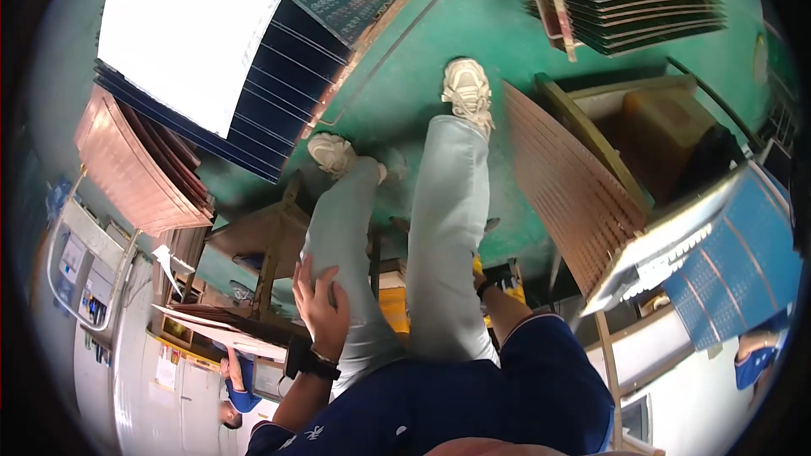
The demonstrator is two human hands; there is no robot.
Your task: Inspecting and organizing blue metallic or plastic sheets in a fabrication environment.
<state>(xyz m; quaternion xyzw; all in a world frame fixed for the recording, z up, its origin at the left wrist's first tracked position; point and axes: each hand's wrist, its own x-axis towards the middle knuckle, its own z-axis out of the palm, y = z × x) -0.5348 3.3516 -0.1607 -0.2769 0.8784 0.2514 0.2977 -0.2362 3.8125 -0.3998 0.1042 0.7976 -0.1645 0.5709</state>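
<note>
Thigh (338,236) under left hand (321,308), palm flat, fingers spread; right hand (480,280) hidden behind other leg, grip unreadable. Keep footing steady among stacked panels (566,186).

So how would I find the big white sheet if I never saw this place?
Start at the green floor and look to the upper left, where a stack of dark blue panels lies. The white sheet rests on top of that stack. It is the only plain white, blank thing there; the neighbouring stacks are blue or copper-brown.
</note>
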